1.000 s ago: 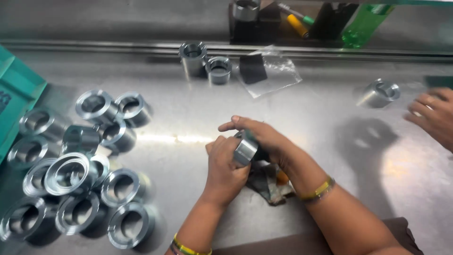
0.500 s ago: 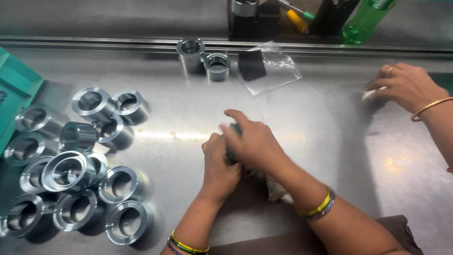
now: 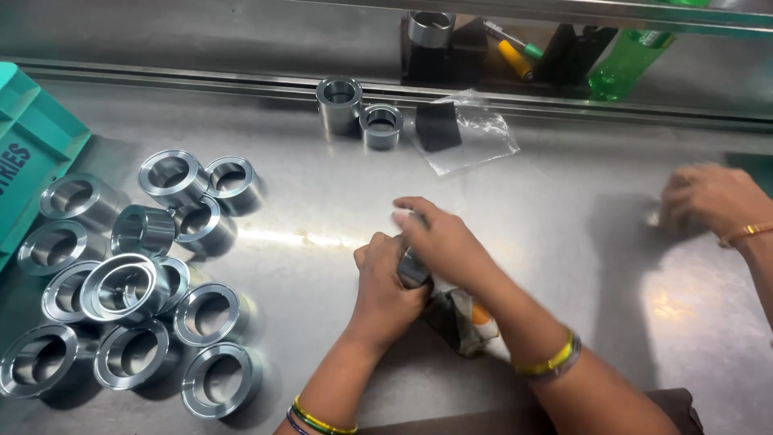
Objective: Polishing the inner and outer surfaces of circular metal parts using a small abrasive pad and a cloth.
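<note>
Both hands meet near the middle of the steel table [image 3: 564, 242]. Left hand [image 3: 385, 286] closed around one metal ring [image 3: 413, 270]; right hand [image 3: 441, 242] curled over the top of the same ring, fingers pressed on it. Ring mostly hidden between the hands, only a sliver of its side showing.

Just beside the right wrist, toward the near edge: one crumpled rag [image 3: 460, 318], dark with an orange patch.

Left side of table: cluster of rings [image 3: 137, 282], about thirteen counted, some stacked or leaning on others, so the count is rough. Teal crate [image 3: 36, 145] at the left edge.

Far edge, by the rail: two rings [image 3: 358, 109] touching each other, one taller. Next to them one clear plastic bag [image 3: 471, 133] with a dark block inside.

Right edge: another person's hand [image 3: 708, 197], resting on the table, well apart from the work. Green bottle [image 3: 624, 60] beyond the rail.
</note>
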